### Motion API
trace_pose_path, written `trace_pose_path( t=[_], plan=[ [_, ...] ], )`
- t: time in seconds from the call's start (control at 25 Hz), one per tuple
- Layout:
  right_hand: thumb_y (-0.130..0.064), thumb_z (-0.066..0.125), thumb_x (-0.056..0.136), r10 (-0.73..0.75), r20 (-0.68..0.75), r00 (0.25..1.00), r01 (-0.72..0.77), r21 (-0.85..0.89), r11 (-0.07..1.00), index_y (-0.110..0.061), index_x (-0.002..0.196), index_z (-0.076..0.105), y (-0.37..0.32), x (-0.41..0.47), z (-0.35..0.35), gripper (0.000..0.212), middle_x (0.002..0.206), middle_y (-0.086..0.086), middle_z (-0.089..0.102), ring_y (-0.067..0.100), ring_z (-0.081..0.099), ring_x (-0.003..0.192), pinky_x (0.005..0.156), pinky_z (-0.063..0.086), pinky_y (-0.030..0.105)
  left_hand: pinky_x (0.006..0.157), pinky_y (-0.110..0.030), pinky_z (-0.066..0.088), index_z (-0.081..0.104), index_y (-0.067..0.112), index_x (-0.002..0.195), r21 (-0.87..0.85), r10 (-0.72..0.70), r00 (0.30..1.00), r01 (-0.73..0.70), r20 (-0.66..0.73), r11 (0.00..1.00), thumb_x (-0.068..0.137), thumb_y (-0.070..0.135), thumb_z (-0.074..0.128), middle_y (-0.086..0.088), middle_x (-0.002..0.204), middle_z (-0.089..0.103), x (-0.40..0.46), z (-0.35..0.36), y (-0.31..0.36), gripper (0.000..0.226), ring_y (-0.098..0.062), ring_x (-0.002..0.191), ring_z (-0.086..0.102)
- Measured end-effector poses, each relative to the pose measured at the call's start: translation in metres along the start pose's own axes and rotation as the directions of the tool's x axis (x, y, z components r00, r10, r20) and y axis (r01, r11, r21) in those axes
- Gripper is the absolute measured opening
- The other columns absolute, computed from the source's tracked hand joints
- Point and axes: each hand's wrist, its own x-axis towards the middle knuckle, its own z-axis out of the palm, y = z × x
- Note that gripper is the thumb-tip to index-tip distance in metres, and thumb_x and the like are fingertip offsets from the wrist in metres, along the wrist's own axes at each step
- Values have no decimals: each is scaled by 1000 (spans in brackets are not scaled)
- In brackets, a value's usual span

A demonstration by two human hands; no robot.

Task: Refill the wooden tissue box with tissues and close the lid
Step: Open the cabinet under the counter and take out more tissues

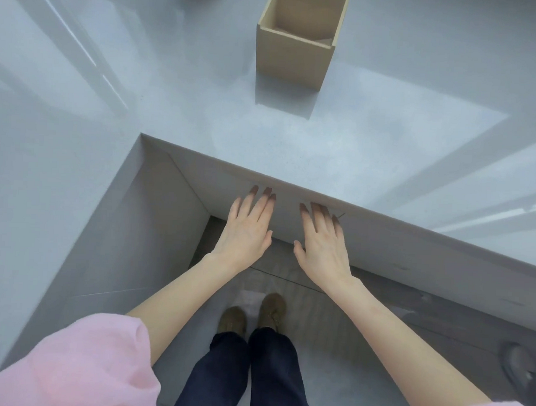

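The wooden tissue box [294, 55] stands upright at the far middle of the grey counter [340, 144], its top open; no tissues or lid show in it. My left hand [247, 229] and my right hand [321, 245] hang flat, palms down, fingers spread, below the counter's front edge, well short of the box. Both hold nothing. Their fingertips reach into the shadow under the edge.
The counter wraps in an L around me, with a side wing [46, 193] at the left. Below are a grey cabinet front [412, 255], wooden floor, my legs and brown shoes [252, 315]. A dark round object [517, 364] lies on the floor at the right.
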Motion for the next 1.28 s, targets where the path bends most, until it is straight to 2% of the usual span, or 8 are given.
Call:
trace_pose_path(
  t=[0.16,0.32,0.68,0.8,0.96,1.08,1.2,1.28],
  plan=[
    [-5,70,59,7,-122,993,-14,-61,998,-1,125,52,7,12,17,68,119,17,63,34,59,110,98,45,47,91,-57,45,55,-5,120,16,10,998,-9,-58,1000,60,16,77,-19,120,63,20,17,0,67,-43,112,57],
    [-6,76,52,94,-161,982,-102,-42,994,1,108,62,13,27,26,58,95,17,71,33,68,89,85,53,46,88,-59,45,62,-3,108,38,8,997,-6,-71,999,52,17,81,-18,103,69,40,26,0,62,-43,97,63],
    [-2,76,54,181,-242,953,-186,4,983,2,100,64,15,38,45,49,92,20,70,37,66,85,82,53,49,81,-57,50,69,-2,95,-35,-133,984,130,-121,991,42,12,82,-17,93,72,54,40,8,56,-40,89,68],
    [2,70,57,180,-306,935,-176,40,983,2,107,60,12,34,50,50,98,20,68,35,57,95,90,51,49,82,-55,52,67,-2,98,-77,-173,969,161,-176,984,46,5,75,-18,93,71,52,43,10,53,-40,91,66],
    [1,50,68,169,-366,915,-136,114,984,-2,120,55,4,14,54,52,109,16,63,30,45,102,101,38,43,83,-44,52,60,3,113,-123,-208,941,181,-268,976,62,7,42,-16,106,66,39,49,13,54,-36,112,49],
    [-8,42,76,146,-390,909,-83,174,981,-10,115,61,-1,-5,54,43,99,10,65,27,51,86,83,38,34,85,-42,49,55,9,123,-122,-204,941,176,-271,977,66,7,38,-13,107,63,20,48,10,60,-34,114,50],
    [-7,63,79,169,-332,928,-70,292,954,-12,111,65,-13,-18,52,33,86,8,63,25,53,75,63,46,35,87,-42,49,61,13,116,-105,-175,953,153,-248,983,70,10,40,-9,105,64,-2,44,2,51,-33,113,54],
    [-6,71,76,182,-281,942,-76,349,934,-12,109,67,-24,-29,52,33,82,8,61,18,46,72,59,46,30,88,-43,50,65,14,110,-97,-171,957,152,-233,984,73,13,40,-7,105,65,-17,42,-2,45,-30,115,55]
  ],
)
